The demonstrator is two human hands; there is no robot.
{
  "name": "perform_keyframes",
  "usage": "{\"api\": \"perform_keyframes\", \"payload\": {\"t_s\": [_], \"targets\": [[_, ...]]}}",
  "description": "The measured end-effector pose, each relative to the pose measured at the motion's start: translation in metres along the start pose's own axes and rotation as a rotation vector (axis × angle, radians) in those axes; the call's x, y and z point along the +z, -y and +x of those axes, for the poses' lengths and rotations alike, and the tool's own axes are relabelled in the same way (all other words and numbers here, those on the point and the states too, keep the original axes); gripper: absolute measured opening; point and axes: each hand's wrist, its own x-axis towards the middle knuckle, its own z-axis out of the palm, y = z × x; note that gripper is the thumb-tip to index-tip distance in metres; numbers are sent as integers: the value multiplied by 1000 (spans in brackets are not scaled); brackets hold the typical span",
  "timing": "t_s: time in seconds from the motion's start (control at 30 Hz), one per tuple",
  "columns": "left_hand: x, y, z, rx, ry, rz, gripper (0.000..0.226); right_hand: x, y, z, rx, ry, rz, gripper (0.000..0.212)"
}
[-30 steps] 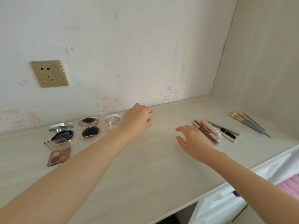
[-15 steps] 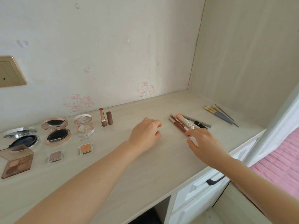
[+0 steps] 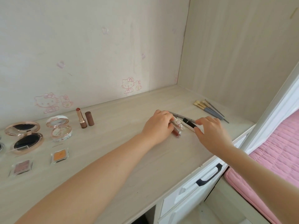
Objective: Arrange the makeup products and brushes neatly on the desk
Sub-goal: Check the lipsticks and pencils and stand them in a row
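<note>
Reaching over a pale wooden desk, I have both hands at a small cluster of slim makeup tubes and pencils lying side by side right of the desk's middle. My left hand rests curled over the cluster's left side, fingers bent down onto the tubes; whether it has closed on one or is only pressing them together I cannot tell. My right hand is at the cluster's right side, thumb and forefinger spread apart around the near end of a black-and-white pencil, touching or almost touching it, holding nothing that I can see.

Each tube's long axis runs from far left to near right, slanting toward the desk's front edge. The cluster lies between my two hands, so both are equally close. I judge that the coming move is squaring these sticks into an even row.

Further right, a bundle of grey-handled brushes lies at the same slant. Far left sit an open lipstick, compacts and small eyeshadow pans.
</note>
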Motion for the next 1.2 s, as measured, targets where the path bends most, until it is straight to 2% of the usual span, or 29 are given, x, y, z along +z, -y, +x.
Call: {"api": "perform_keyframes", "payload": {"t_s": [0.2,0.47,0.57,0.83,1.0,1.2], "targets": [[16,-7,31,6,74,30,28,11,-8,15,87,38,54,31],[27,-13,53,-16,215,103,33,23,-11,22,31,59,-53,34],[29,-16,56,-7,242,116,31,24,-9,22,35,28,9,29],[28,-20,53,-59,173,-7,30,20,1,20,78,-23,141,24],[17,-20,49,-31,80,-93,32,13,10,22,71,-102,207,21],[-9,-12,34,15,4,-84,17,3,30,19,30,-121,300,16]]}}
